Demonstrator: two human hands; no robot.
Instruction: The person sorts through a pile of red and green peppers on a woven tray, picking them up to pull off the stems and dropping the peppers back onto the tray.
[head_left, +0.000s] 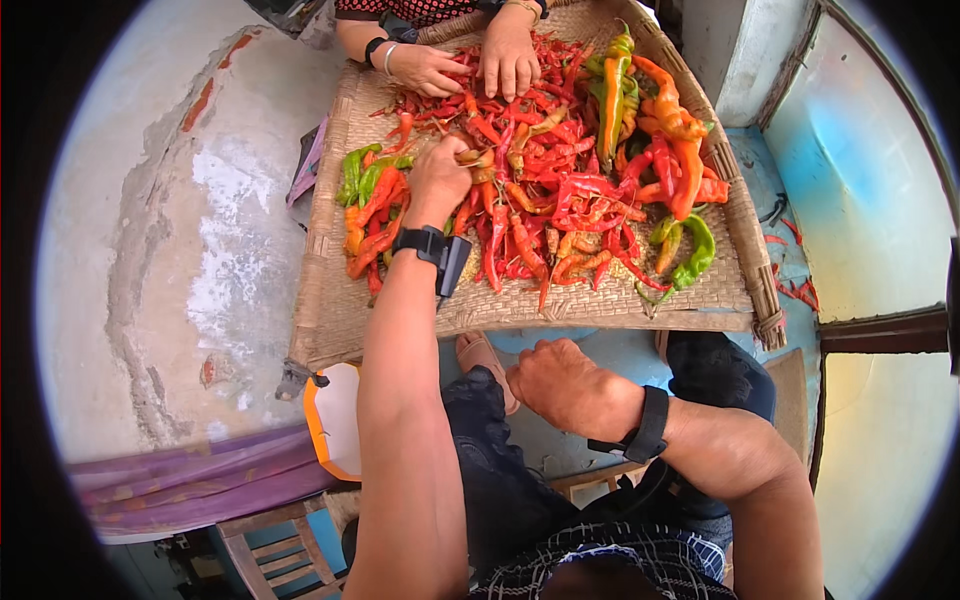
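Note:
A woven wicker tray stands before me, heaped with red chili peppers. My left hand reaches over its left part, with the fingers curled at a yellow-orange pepper; the fingertips are partly hidden. Green peppers lie just left of that hand, above orange ones. My right hand hangs in front of the tray's near edge, above my lap, curled with no object visible in it. Larger orange peppers and a long green and orange pepper lie at the tray's right side.
Across the tray, another person's hands touch the small red peppers. A wall with peeling plaster is at the left, a frosted window at the right. Red peppers lie beside the tray. A wooden chair stands at lower left.

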